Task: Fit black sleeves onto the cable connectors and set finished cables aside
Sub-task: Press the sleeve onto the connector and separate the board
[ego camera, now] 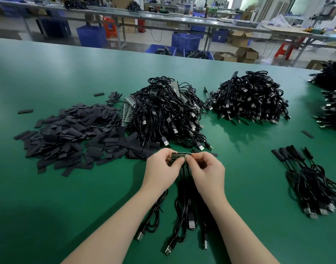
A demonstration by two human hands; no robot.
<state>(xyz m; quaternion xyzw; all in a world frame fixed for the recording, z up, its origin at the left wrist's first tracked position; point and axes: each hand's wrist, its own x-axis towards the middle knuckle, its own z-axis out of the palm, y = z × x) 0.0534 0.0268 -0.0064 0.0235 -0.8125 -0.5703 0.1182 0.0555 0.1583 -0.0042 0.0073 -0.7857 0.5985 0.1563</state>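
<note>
L hand (162, 167) and R hand (207, 169) meet at mid-worktop, fingers curled in, both pinching one short strip of small circuit-board connectors (179, 156) held level just above the green worktop (49, 197). L fingers (177, 162) grip the strip's left part, thumb under; R fingers (189, 159) pinch its right end. Whether a sleeve is on any of these connectors: can't tell, too small.

Black cables (182, 206) hang from the strip down betw. the wrists and lie toward the near edge, USB plugs (191, 223) at their free ends resting on the worktop.

Just beyond the hands, touching distance: heap of flat black sleeves (71, 136) spread to the left, a few strays apart from it, e.g. one (25, 111) further left. Right beside the heap, a big tangle of unsleeved cables (163, 115) w/ USB plugs sticking out and strips of bare connectors on its left flank.

Further right, well apart: second cable pile (249, 98), tighter stacked. At the right edge, more piles (333, 103), partly cut off.

Near right of the R hand, apart from it: small bundle of finished cables (312, 178), sleeved ends fanned toward the far side, USB plugs toward the near edge. One loose sleeve (307, 134) lies above that bundle.

Background: other benches, blue crates (91, 36), cardboard boxes.
</note>
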